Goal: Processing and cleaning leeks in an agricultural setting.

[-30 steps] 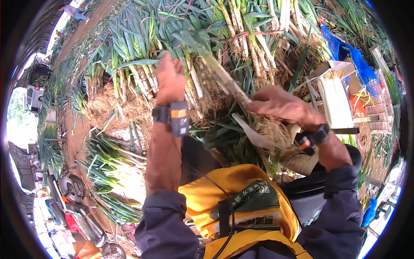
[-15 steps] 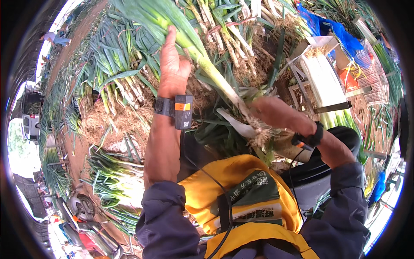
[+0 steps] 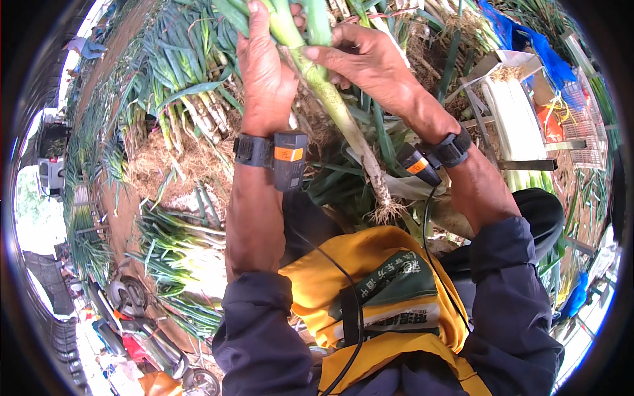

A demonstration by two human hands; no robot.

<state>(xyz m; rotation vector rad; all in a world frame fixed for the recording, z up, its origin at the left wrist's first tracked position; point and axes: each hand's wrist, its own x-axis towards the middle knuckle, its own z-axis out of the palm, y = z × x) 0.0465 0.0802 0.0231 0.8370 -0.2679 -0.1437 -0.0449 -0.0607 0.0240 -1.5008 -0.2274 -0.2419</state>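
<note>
A single leek (image 3: 349, 129) slants through the middle, its green leaves at the top and its whitish, soil-marked root end pointing down. My left hand (image 3: 267, 76) is wrapped round the leek where the leaves begin, thumb pointing up. My right hand (image 3: 376, 66) pinches a green leaf at the upper stalk, its thumb pressed against the stem. Some of its fingertips are hidden behind the leaf. Below the hands, the stringy roots (image 3: 387, 210) hang just above my yellow apron (image 3: 370, 247). Pale stripped leaves lie under the stalk, partly covered by my right wrist.
Bundles of leeks with matted roots (image 3: 158, 171) lie ahead and to the left. More leeks (image 3: 181, 257) rest nearer on the left. At the right stands a metal frame with a long white panel (image 3: 515, 115), beside a blue sheet (image 3: 528, 39) and a pale crate (image 3: 588, 132).
My right hand has moved from the root end up to the upper stalk and taken hold of a leaf. The leek has shifted slightly; the pale piece beside its roots no longer shows there.
</note>
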